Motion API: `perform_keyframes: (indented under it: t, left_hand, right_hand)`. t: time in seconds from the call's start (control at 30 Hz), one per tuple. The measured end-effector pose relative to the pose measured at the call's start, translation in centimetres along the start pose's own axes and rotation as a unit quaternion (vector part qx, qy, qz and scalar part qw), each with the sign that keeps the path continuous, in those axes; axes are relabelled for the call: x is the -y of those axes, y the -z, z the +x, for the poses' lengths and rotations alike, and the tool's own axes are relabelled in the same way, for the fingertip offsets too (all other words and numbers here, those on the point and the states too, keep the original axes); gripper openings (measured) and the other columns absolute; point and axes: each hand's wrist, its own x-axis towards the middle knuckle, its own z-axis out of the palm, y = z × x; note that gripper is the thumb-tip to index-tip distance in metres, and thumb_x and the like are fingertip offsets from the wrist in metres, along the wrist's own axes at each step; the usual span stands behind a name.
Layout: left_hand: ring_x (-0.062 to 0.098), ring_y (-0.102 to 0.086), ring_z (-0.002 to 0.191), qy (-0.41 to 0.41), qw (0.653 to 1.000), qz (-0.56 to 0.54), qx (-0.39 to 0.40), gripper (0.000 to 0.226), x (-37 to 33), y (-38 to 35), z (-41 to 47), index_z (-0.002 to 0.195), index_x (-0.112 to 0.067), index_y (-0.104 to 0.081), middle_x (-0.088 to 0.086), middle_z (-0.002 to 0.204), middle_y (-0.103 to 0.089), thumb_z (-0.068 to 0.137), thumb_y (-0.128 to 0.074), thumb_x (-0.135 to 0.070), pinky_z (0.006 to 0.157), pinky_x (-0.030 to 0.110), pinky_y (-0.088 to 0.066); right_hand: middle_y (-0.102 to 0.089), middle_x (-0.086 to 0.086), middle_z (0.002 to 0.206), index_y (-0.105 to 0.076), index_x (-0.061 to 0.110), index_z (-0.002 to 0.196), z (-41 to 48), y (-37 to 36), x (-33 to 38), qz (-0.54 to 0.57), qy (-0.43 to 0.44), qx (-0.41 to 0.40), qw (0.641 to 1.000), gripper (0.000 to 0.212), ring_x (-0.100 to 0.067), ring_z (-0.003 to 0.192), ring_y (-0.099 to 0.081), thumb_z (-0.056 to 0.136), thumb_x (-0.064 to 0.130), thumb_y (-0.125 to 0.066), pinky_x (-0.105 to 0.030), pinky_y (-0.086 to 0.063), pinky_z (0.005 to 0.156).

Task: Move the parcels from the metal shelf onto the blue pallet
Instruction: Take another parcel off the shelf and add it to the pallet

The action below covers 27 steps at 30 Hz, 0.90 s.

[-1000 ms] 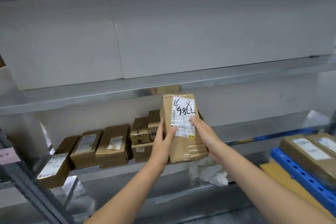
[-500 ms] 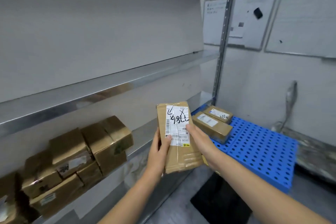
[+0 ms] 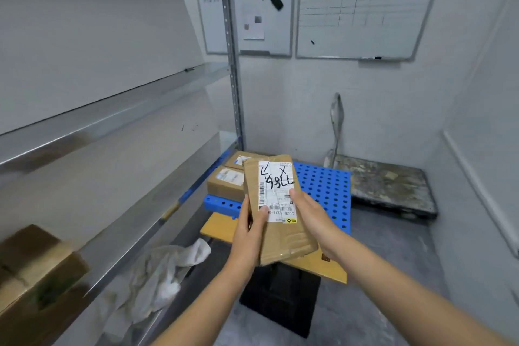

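Swung round since a second ago, away from the stocked stretch of the metal shelf (image 3: 140, 205) and toward the blue pallet (image 3: 323, 185), now straight ahead and closer than half a second back.

Carrying one labelled parcel (image 3: 276, 211) upright, in front of the pallet's near-left corner and not yet set down. Gripped by the left hand (image 3: 248, 236) round its left edge, with the thumb pressed on the white label. Gripped too by the right hand (image 3: 311, 216) round the right edge, thumb also on the label, fingers hidden behind the cardboard. A secure two-handed hold, by the look of it.

Already lying on the pallet's far-left corner: a nearer parcel (image 3: 226, 181) and a farther parcel (image 3: 241, 159), just beside each other. Well left of the pallet, on the shelf: at least one more brown parcel (image 3: 33, 267), blurred at the frame's edge. Between that and the pallet, a crumpled white cloth (image 3: 163, 270). Below the pallet's near edge, a yellow board (image 3: 216, 226) over a black crate (image 3: 280, 298).

Judged as partway through: two delivered, a third in transit, at least one more to fetch. Probably next: laying this one flat on bare blue deck beside the pair.
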Motion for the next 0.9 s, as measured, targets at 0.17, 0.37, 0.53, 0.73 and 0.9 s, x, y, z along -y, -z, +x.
perform_keyframes:
  t: [0.17, 0.37, 0.53, 0.73, 0.9]
  left_hand:
    - [0.004, -0.066, 0.106, 0.004, 1.0, 0.028, -0.003, 0.051, 1.4, -6.0, 4.1, 0.14, -0.033, -0.043, -0.013, 0.121, -0.067, 0.093, -0.057, -0.046, 0.075, 0.017, -0.054]
    - [0.009, -0.061, 0.116, 0.031, 0.999, 0.033, -0.012, 0.051, 2.5, -15.1, 9.6, 0.144, -0.037, -0.037, -0.008, 0.134, -0.059, 0.096, -0.053, -0.043, 0.09, 0.029, -0.054]
    - [0.002, -0.063, 0.109, 0.047, 0.998, 0.034, -0.02, 0.053, 2.6, -21.4, 14.7, 0.147, -0.035, -0.032, -0.008, 0.137, -0.056, 0.098, -0.051, -0.042, 0.068, 0.012, -0.053]
    - [0.007, -0.059, 0.116, 0.051, 0.997, 0.018, -0.048, 0.055, 3.8, -25.4, 19.4, 0.148, -0.033, -0.029, -0.007, 0.138, -0.054, 0.098, -0.05, -0.043, 0.081, 0.017, -0.053]
    - [0.008, -0.06, 0.114, 0.043, 0.996, 0.022, -0.079, 0.052, 4.7, -26.2, 23.2, 0.146, -0.031, -0.032, -0.007, 0.135, -0.056, 0.098, -0.049, -0.04, 0.076, 0.015, -0.054]
  right_hand:
    - [-0.071, 0.011, 0.106, -0.056, 0.033, 0.126, 4.1, 5.9, -0.6, 0.002, -0.003, -0.016, 1.0, 0.041, -0.012, 0.097, -0.068, 0.095, 0.057, -0.044, -0.035, -0.053, 0.087]
    - [-0.072, 0.01, 0.096, -0.049, 0.033, 0.124, 10.6, 15.4, -0.8, 0.004, 0.002, -0.027, 1.0, 0.039, -0.011, 0.087, -0.069, 0.093, 0.057, -0.047, -0.029, -0.053, 0.071]
    - [-0.071, 0.008, 0.104, -0.053, 0.033, 0.123, 16.2, 22.0, 0.0, 0.0, 0.015, -0.015, 1.0, 0.039, -0.014, 0.095, -0.068, 0.092, 0.057, -0.049, -0.036, -0.054, 0.086]
    - [-0.07, 0.007, 0.107, -0.055, 0.029, 0.125, 21.7, 25.8, 0.6, -0.013, 0.015, 0.02, 1.0, 0.04, -0.012, 0.099, -0.067, 0.096, 0.053, -0.044, -0.036, -0.054, 0.087]
    - [-0.072, 0.01, 0.103, -0.054, 0.029, 0.123, 25.9, 26.5, 1.0, -0.014, 0.015, 0.04, 0.999, 0.037, -0.003, 0.086, -0.068, 0.096, 0.053, -0.045, -0.024, -0.052, 0.069]
